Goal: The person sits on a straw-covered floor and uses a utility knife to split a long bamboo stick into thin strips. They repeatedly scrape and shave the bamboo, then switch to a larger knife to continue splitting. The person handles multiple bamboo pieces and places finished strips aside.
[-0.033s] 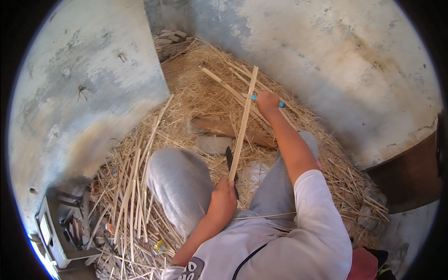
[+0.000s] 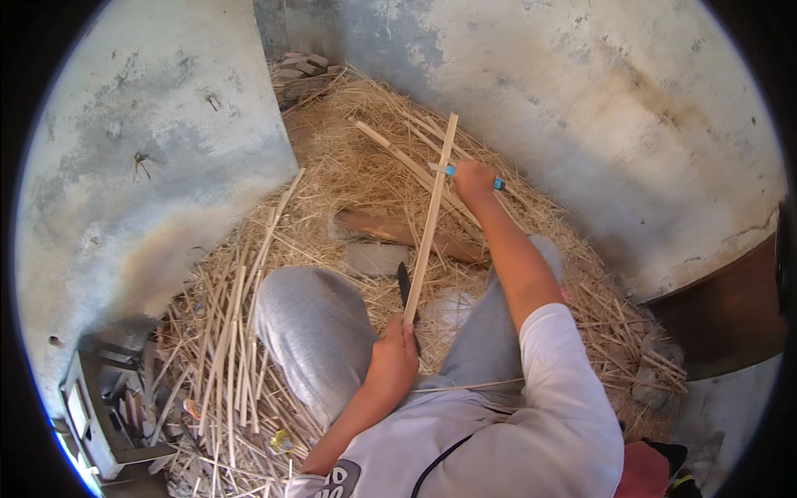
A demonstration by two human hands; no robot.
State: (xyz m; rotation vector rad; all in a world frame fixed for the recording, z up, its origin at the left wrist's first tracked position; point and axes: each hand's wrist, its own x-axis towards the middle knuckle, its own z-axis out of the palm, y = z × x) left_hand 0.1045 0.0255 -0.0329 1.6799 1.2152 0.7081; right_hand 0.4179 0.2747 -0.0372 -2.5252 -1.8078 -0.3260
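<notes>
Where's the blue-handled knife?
In the head view, upper right of centre, the blue-handled knife is in the right hand, blade crossing a pale flat strip.

Soft, fairly bright light is spreading over the straw (image 2: 353, 178) and shirt (image 2: 531, 448), while a diffuse shadow is darkening part of the right wall (image 2: 664, 149). White glare with a blue fringe is burning out the lower left rim beside the frame (image 2: 100, 444). Fisheye distortion is curving the outer edges, black is filling the corners, and the strip (image 2: 430, 222) is appearing fairly crisp.
</notes>
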